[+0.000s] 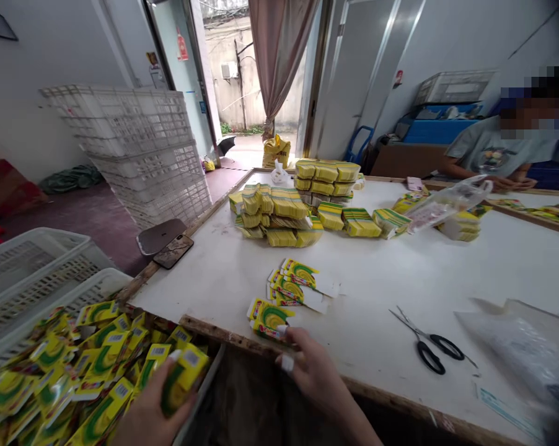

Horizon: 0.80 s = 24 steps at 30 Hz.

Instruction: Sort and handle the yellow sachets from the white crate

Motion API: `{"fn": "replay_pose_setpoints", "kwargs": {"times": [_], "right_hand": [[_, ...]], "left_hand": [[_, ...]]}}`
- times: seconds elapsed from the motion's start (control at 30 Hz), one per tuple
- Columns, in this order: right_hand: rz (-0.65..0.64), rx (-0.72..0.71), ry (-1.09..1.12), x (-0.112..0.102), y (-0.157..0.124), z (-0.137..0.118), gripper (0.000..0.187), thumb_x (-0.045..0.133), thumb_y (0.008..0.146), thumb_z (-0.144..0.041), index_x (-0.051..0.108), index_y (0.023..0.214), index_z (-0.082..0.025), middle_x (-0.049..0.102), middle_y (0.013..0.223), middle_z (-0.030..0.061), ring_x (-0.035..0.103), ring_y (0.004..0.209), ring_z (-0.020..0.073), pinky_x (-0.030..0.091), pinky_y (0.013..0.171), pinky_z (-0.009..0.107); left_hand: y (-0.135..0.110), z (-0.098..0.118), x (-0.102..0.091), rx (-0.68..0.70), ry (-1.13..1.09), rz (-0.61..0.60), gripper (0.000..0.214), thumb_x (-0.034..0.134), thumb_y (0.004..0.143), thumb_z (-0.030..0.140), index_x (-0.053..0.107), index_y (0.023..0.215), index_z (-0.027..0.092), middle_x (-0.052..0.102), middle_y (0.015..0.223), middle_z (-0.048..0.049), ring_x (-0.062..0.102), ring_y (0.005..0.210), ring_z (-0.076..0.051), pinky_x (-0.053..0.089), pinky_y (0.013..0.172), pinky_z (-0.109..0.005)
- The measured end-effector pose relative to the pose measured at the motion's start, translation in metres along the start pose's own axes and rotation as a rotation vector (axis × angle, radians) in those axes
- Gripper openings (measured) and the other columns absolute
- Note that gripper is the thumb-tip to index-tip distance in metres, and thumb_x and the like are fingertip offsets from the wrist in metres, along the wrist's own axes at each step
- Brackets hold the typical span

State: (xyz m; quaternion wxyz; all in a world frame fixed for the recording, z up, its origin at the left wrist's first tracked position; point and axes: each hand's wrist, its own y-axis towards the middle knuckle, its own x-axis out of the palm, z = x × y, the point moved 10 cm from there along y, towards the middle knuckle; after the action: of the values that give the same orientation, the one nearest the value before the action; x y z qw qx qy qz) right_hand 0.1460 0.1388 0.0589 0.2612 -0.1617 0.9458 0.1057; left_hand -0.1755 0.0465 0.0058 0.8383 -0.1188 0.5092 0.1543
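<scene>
While my left fingers (173, 360) are holding a yellow box (189, 367), my nearer right fingers (299, 337) are resting parted at the right end of a yellow-green carton (263, 317).

There are two hands of the wearer: one left hand (152, 399) at half past seven, one right hand (317, 370) at five o'clock. The left holds one yellow carton (184, 375). At three o'clock, three bundles (360, 224) make a row. I count one pair of scissors (419, 334) at four, one phone (173, 251) at nine, one curtain (282, 56) at twelve, and one other person (488, 148) between two and three. The loose cartons (105, 356) at eight are many, overlapping, not exactly countable.
</scene>
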Motion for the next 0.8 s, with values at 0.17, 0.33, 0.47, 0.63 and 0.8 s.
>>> {"fn": "replay_pose_setpoints", "kwargs": {"times": [0.17,0.33,0.47,0.63,0.8], "right_hand": [[0.100,0.067,-0.307,0.002,0.023,0.029,0.046,0.041,0.078,-0.001,0.058,0.121,-0.008,0.061,0.112,0.0183,0.053,0.105,0.0355,0.044,0.092,0.053],[0.055,0.060,-0.518,0.012,0.025,0.038,0.052,0.040,0.076,0.005,0.057,0.122,-0.011,0.059,0.112,0.0141,0.055,0.106,0.0318,0.048,0.089,0.042],[0.056,0.082,-0.583,0.014,0.025,0.043,0.054,0.038,0.075,0.008,0.054,0.123,-0.010,0.057,0.113,0.0144,0.057,0.106,0.0302,0.050,0.084,0.038],[0.103,0.092,-0.504,0.015,0.023,0.042,0.058,0.033,0.074,0.009,0.047,0.128,-0.009,0.052,0.118,0.0179,0.057,0.106,0.0319,0.051,0.082,0.042],[0.204,0.041,-0.274,0.001,0.021,0.044,0.049,0.037,0.078,-0.004,0.047,0.124,-0.011,0.053,0.112,0.0148,0.061,0.095,0.0258,0.053,0.078,0.038]], "left_hand": [[-0.003,-0.106,-0.029,-0.249,0.431,-0.012,0.093,0.041,0.074,0.065,0.041,0.137,-0.002,0.047,0.140,-0.0282,0.049,0.126,-0.043,0.046,0.098,-0.051],[-0.014,-0.061,0.012,-0.157,0.592,-0.029,0.073,0.040,0.085,0.054,0.044,0.144,0.009,0.032,0.155,-0.0154,0.026,0.144,-0.035,0.032,0.112,-0.048],[-0.010,-0.038,0.046,-0.135,0.552,-0.080,0.058,0.044,0.090,0.051,0.048,0.142,0.025,0.024,0.159,-0.0071,0.021,0.146,-0.036,0.025,0.113,-0.056],[0.003,-0.071,0.039,-0.206,0.548,0.012,0.065,0.044,0.088,0.057,0.048,0.143,0.021,0.021,0.160,-0.0076,0.022,0.145,-0.038,0.028,0.111,-0.054],[0.004,-0.111,0.023,-0.291,0.529,0.004,0.075,0.047,0.081,0.064,0.050,0.140,0.017,0.032,0.154,-0.0181,0.034,0.137,-0.044,0.035,0.104,-0.057]]}}
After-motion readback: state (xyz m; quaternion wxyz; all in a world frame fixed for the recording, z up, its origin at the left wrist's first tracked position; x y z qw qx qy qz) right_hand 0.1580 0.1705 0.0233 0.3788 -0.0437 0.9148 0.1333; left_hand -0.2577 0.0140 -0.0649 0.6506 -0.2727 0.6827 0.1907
